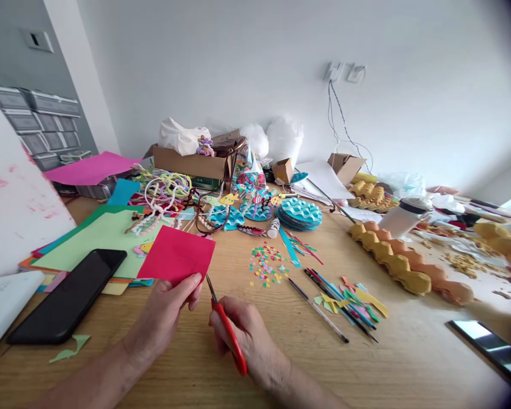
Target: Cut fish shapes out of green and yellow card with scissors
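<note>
My left hand (170,307) pinches the lower edge of a red paper sheet (177,253) between thumb and fingers, holding it up off the table. A small drawn mark shows on the sheet near my thumb. In my right hand (249,329) is a pair of scissors (229,335) with red handles, my fingers wrapped round them. The blades point up and away, their tips close to the sheet's lower right corner. Whether they touch the paper I cannot tell. Left of the sheet lie a black phone (70,295) and light green paper (97,238).
Round confetti (267,264) lies ahead on the wooden table, with pens (319,309) and paper scraps (357,298) to its right. Beyond are blue egg-carton pieces (300,213) and pipe cleaners (166,190). Yellow egg-carton strips (392,261) and another phone (489,343) lie at right.
</note>
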The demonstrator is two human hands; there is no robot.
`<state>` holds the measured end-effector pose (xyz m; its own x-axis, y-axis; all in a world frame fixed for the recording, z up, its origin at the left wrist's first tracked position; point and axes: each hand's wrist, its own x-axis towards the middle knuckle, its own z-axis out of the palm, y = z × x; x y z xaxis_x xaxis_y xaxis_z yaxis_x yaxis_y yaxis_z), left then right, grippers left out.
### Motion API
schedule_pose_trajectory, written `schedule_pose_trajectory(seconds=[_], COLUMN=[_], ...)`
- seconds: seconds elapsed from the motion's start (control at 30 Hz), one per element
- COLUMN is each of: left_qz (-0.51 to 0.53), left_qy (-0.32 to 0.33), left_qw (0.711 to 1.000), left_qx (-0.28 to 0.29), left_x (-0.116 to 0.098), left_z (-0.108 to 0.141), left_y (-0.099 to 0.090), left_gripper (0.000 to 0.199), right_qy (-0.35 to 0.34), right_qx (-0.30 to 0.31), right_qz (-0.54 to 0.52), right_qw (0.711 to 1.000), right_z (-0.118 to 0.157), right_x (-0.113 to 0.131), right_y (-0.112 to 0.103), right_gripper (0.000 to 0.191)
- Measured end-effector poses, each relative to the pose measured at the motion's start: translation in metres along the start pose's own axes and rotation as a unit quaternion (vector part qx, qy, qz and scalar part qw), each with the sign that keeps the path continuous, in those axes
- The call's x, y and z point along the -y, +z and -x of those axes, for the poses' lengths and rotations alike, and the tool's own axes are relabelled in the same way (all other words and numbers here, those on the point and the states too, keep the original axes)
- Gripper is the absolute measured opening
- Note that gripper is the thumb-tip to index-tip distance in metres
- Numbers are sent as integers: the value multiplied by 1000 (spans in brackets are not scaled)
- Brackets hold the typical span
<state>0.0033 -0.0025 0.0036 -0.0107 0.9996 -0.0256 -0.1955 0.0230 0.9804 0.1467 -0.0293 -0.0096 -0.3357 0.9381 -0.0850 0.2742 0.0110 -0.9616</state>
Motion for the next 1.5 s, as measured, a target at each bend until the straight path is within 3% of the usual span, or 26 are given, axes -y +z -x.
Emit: schedule_pose_trajectory(seconds=[0.33,0.7,1.5], left_qz=[66,76,102], left_qy=[-60,-72,-73], left_qw=[996,994,992], left_qx=[-14,-5,-4], left_x=[0,-8,-3], left_z=[7,8,6], left_y=[6,10,8], left_gripper=[14,12,14], right_qy=[17,39,23], right_qx=[5,5,9], right_qz=[-36,-54,-39], right_qw=[999,998,999], right_z=[-1,-2,-3], right_x=[1,-6,-10], right_y=[3,3,3], right_gripper=[35,30,27])
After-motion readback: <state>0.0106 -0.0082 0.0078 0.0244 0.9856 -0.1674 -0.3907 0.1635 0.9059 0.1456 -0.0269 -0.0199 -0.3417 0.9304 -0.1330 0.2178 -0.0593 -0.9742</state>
